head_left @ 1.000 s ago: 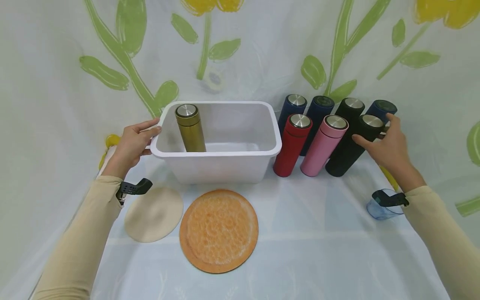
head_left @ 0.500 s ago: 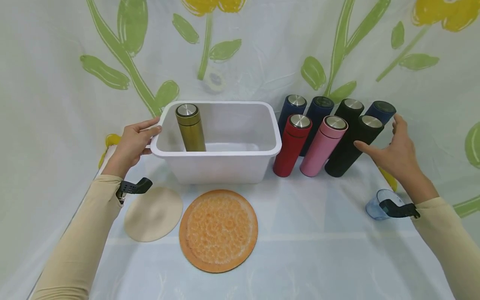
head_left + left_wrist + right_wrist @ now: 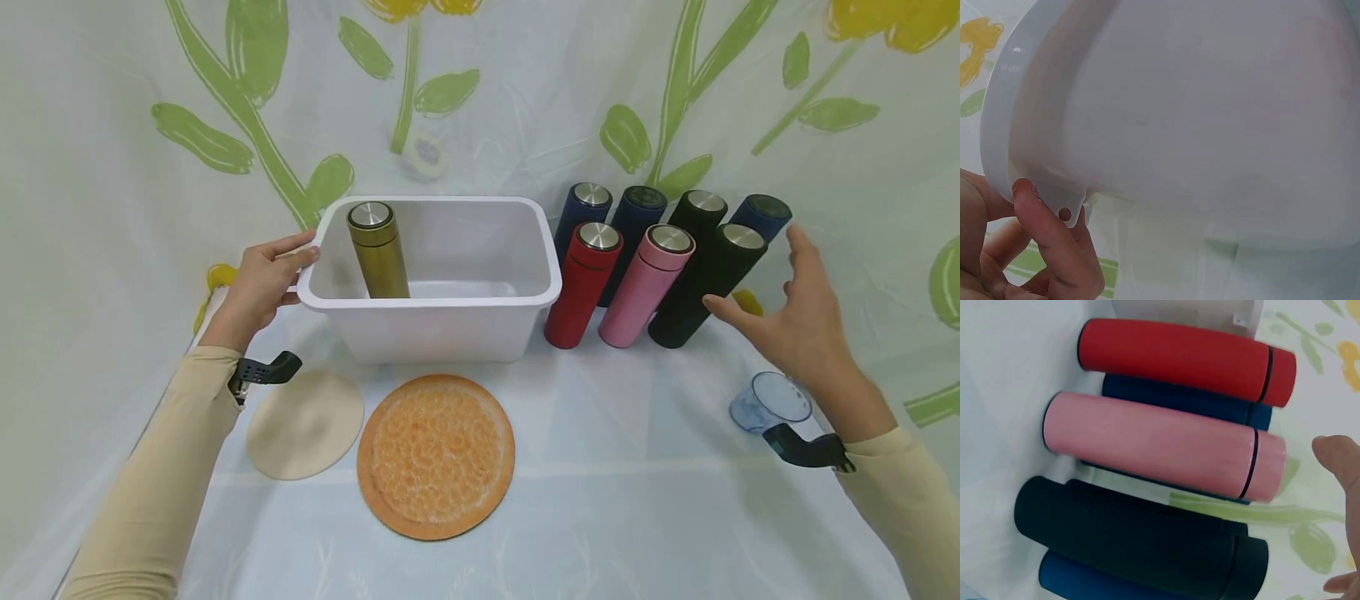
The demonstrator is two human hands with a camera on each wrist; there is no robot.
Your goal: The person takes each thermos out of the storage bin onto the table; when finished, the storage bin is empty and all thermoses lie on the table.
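At the left end of the white plastic bin [image 3: 427,333], my left hand [image 3: 262,279] pinches the rim, with fingers curled about a small tab with a hole [image 3: 1065,214] in the left wrist view. A gold thermos flask [image 3: 382,262] stands inside the bin, toward its left. My right hand [image 3: 810,333] holds nothing, thumb and fingers spread apart, just right of the front black flask [image 3: 708,287]. Beside that flask stand a pink flask [image 3: 1154,444] and a red flask [image 3: 1179,359]. Behind them are a dark blue flask [image 3: 761,218], another black one [image 3: 699,212] and two more blue ones.
A blue-tinted clear cup [image 3: 768,404] stands by my right wrist. In front of the bin lie a round orange-brown mat [image 3: 435,458] and a cream round mat [image 3: 303,429]. A curtain with flower prints [image 3: 517,100] hangs behind the table.
My right hand has drawn back to the right, away from the black and blue flasks, and its fingers have spread wider. The left hand keeps its grip on the bin's rim.
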